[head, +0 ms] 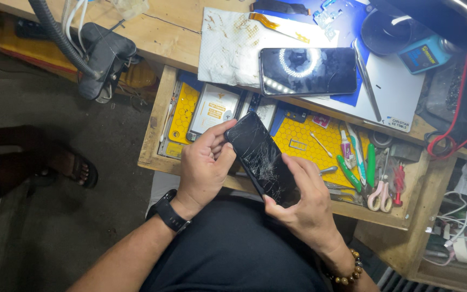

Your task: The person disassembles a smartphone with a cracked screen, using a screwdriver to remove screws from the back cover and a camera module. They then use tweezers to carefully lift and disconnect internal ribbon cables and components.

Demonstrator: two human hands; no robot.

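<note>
Bench bright; ring-light glare on intact phone (308, 70); floor dim, perhaps slightly blurred.

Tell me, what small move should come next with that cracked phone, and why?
Probably set the cracked phone down on the bench beside the intact phone. Both the left hand and right hand grip it above the open drawer, so neither is free for the tweezers.

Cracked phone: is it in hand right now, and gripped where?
Yes. The cracked phone is held by both hands: left hand grips its top end, right hand its bottom end.
</note>
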